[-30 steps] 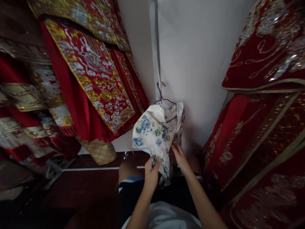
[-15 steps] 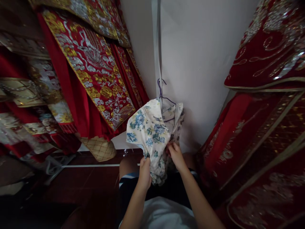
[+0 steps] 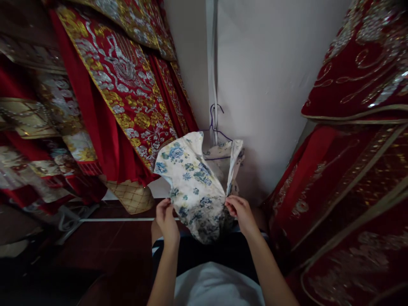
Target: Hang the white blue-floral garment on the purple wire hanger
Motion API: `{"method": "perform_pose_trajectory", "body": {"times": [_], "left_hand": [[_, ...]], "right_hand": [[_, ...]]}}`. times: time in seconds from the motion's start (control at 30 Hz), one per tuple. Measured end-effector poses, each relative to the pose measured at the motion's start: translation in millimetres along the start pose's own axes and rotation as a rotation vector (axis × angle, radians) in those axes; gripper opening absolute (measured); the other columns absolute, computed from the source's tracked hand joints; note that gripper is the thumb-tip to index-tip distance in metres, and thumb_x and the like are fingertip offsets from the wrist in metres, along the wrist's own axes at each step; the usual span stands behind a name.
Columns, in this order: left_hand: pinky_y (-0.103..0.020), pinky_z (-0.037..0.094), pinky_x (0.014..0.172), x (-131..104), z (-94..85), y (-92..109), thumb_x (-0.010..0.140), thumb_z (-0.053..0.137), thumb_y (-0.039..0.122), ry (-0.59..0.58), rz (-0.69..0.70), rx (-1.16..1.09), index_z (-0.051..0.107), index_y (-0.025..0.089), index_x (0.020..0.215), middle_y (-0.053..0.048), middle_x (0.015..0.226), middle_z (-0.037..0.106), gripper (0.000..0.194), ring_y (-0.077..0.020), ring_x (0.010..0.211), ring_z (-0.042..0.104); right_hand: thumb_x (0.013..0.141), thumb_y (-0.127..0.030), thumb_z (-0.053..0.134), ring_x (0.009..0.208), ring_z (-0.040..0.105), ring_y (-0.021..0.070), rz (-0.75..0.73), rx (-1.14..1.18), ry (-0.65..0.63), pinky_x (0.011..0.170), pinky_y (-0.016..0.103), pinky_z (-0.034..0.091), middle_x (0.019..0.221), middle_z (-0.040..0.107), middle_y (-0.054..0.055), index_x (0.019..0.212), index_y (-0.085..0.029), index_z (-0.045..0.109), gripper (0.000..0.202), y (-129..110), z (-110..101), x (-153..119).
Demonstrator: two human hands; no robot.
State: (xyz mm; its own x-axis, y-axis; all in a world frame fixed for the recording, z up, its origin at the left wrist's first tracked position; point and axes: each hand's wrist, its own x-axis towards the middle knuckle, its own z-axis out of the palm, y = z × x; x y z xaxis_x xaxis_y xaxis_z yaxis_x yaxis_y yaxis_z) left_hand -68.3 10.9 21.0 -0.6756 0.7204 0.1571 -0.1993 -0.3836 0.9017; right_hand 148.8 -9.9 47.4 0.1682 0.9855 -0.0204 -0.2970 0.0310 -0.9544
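Observation:
A white short-sleeved blouse [image 3: 196, 178] with blue flowers hangs on a thin purple hanger [image 3: 212, 123] before the wall. Its front lies spread to the left, and the V neckline gapes over the hanger's bottom bar. With bent fingers, my left hand [image 3: 167, 223] pinches the blouse's left side edge below the sleeve. My right hand [image 3: 241, 212] is closed on the front edge at the bottom of the neckline, thumb against fingers. The lower hem bunches above my lap, and the right sleeve is partly hidden behind the front.
Red embroidered robes [image 3: 127, 80] with gold and silver sequins hang at the left. More red beaded garments [image 3: 347, 170] crowd the right side. A white pole [image 3: 213, 51] runs down the pale wall [image 3: 270, 63]. Low at the left stands a white metal rack foot [image 3: 68, 221].
My left hand has moved left and slightly up, drawing the blouse's side outward. The front panel is spread wider and the neckline gapes more. My right hand stays at the front edge.

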Motion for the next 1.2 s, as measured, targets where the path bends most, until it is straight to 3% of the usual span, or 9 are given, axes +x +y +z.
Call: {"method": "perform_pose_trajectory", "body": {"times": [0.07,0.1,0.23,0.3,0.53,0.7,0.87,1.0,1.2], "left_hand": [[-0.025,0.045,0.079,5,-7.0,-3,0.068,0.068,0.027,0.011,0.193,0.088,0.061,0.019,0.093,-0.001,0.092,0.062,0.028,-0.0142,0.085,0.058],[-0.026,0.045,0.079,2,-7.8,-4,0.071,0.067,0.027,-0.048,0.234,0.136,0.06,0.019,0.093,-0.001,0.091,0.061,0.025,-0.0144,0.084,0.057],[-0.028,0.045,0.078,-30,7.9,-5,0.081,0.063,0.026,-0.665,0.227,0.329,0.059,0.018,0.101,-0.003,0.09,0.063,0.021,-0.0171,0.084,0.06],[-0.029,0.045,0.079,-48,21.3,-6,0.086,0.058,0.024,-0.869,0.257,0.377,0.056,0.019,0.105,-0.004,0.093,0.063,0.021,-0.0174,0.086,0.06],[-0.025,0.039,0.067,-63,41.7,-12,0.09,0.045,0.019,-0.948,0.374,0.422,0.052,0.018,0.087,0.0,0.077,0.054,0.007,-0.0145,0.071,0.051],[-0.026,0.033,0.061,-65,44.2,-19,0.084,0.047,0.016,-0.993,0.321,0.536,0.048,0.02,0.078,0.001,0.067,0.049,0.007,-0.0149,0.063,0.047],[-0.026,0.029,0.058,-71,50.4,-30,0.08,0.049,0.017,-0.976,0.204,0.525,0.048,0.021,0.076,0.003,0.062,0.045,0.005,-0.0148,0.059,0.044],[-0.025,0.028,0.058,-69,48.5,-35,0.079,0.049,0.017,-1.008,0.179,0.526,0.049,0.02,0.077,0.003,0.063,0.046,0.004,-0.0141,0.059,0.044],[-0.025,0.033,0.061,-39,49.2,-21,0.074,0.053,0.011,-1.265,0.251,0.658,0.056,0.019,0.074,0.0,0.066,0.056,0.009,-0.0159,0.063,0.051]], "right_hand": [[0.063,-0.04,0.066,0.042,0.033,0.0066,0.013,-0.049,-0.047,0.043,0.021,0.018,0.045,0.043,-0.004,0.053,-0.016,0.059,0.027,-4,2,-7],[0.065,-0.04,0.065,0.042,0.034,0.0071,0.013,-0.079,-0.076,0.043,0.022,0.019,0.044,0.044,-0.004,0.053,-0.016,0.059,0.027,-5,5,-10],[0.073,-0.038,0.059,0.044,0.04,0.009,-0.059,-0.221,-0.24,0.047,0.023,0.027,0.043,0.047,-0.003,0.057,-0.017,0.062,0.027,-2,18,-13],[0.077,-0.036,0.056,0.043,0.041,0.0095,-0.118,-0.269,-0.291,0.049,0.023,0.03,0.042,0.047,-0.003,0.058,-0.017,0.062,0.028,-1,22,-13],[0.077,-0.038,0.058,0.039,0.04,0.0093,-0.152,-0.352,-0.223,0.046,0.024,0.03,0.04,0.047,-0.004,0.062,-0.016,0.065,0.028,-12,11,2],[0.071,-0.045,0.063,0.04,0.039,0.0097,-0.233,-0.282,-0.078,0.044,0.024,0.026,0.041,0.048,-0.003,0.062,-0.016,0.068,0.03,-47,16,52],[0.066,-0.043,0.065,0.04,0.038,0.009,-0.338,-0.187,0.001,0.04,0.023,0.024,0.04,0.048,-0.003,0.054,-0.016,0.064,0.029,-90,45,106],[0.068,-0.035,0.067,0.037,0.032,0.0056,-0.317,-0.046,-0.007,0.038,0.021,0.019,0.041,0.044,-0.005,0.055,-0.016,0.059,0.025,-117,63,122],[0.07,-0.032,0.068,0.035,0.027,0.0023,-0.202,0.163,-0.171,0.036,0.019,0.012,0.045,0.039,-0.008,0.065,-0.014,0.059,0.02,-129,60,110]]}}
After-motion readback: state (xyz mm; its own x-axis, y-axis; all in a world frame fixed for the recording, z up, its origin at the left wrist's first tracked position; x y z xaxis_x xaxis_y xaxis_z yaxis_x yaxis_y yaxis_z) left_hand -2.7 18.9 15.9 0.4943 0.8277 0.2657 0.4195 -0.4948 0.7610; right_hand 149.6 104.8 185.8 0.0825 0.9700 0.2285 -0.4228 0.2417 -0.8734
